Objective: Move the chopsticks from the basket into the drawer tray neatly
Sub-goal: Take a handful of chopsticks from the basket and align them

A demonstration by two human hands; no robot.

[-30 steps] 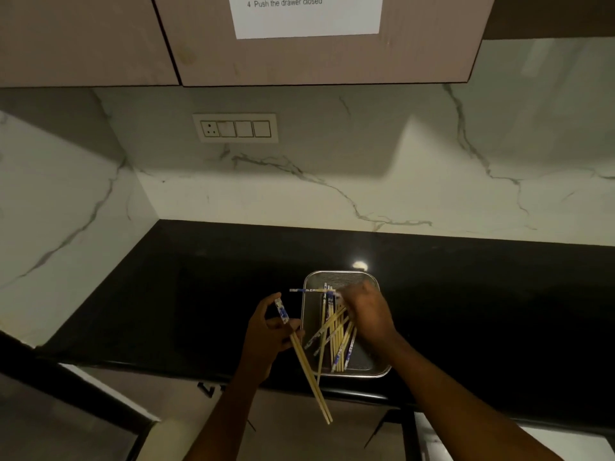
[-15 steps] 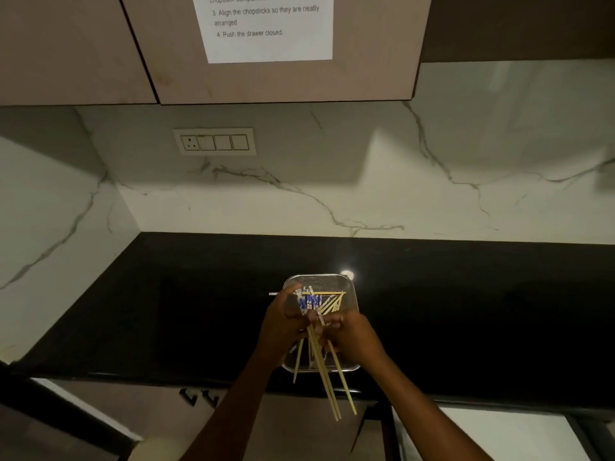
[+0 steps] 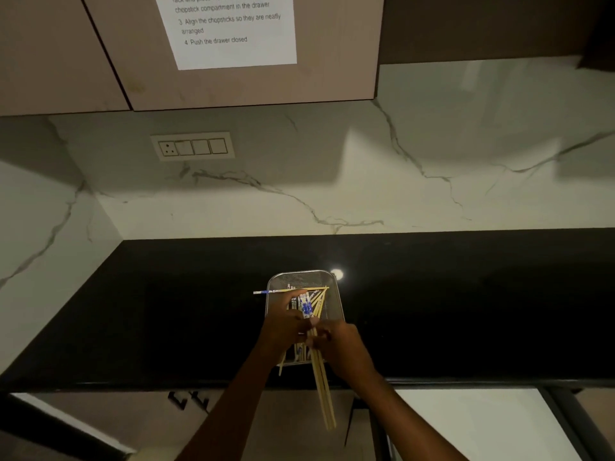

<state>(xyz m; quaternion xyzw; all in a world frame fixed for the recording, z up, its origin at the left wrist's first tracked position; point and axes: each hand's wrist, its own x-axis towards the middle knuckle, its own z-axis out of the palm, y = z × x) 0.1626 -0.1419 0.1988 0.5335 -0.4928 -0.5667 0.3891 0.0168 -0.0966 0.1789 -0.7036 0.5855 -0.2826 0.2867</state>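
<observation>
One rectangular wire-mesh basket (image 3: 301, 280) is noted on the black countertop (image 3: 166, 311), near its 6 o'clock edge. One chopstick bundle (image 3: 322, 390), pale wood with blue-and-white patterned ends, count not resolvable, is held over the basket, plain tips toward 6 o'clock. It is gripped by the left hand (image 3: 284, 327), fingers curled round it, and pinched by the right hand (image 3: 344, 349). Other chopsticks (image 3: 320, 299) lie inside the basket. One loose chopstick (image 3: 266, 291) is laid across its 12 o'clock rim, projecting toward 9 o'clock.
</observation>
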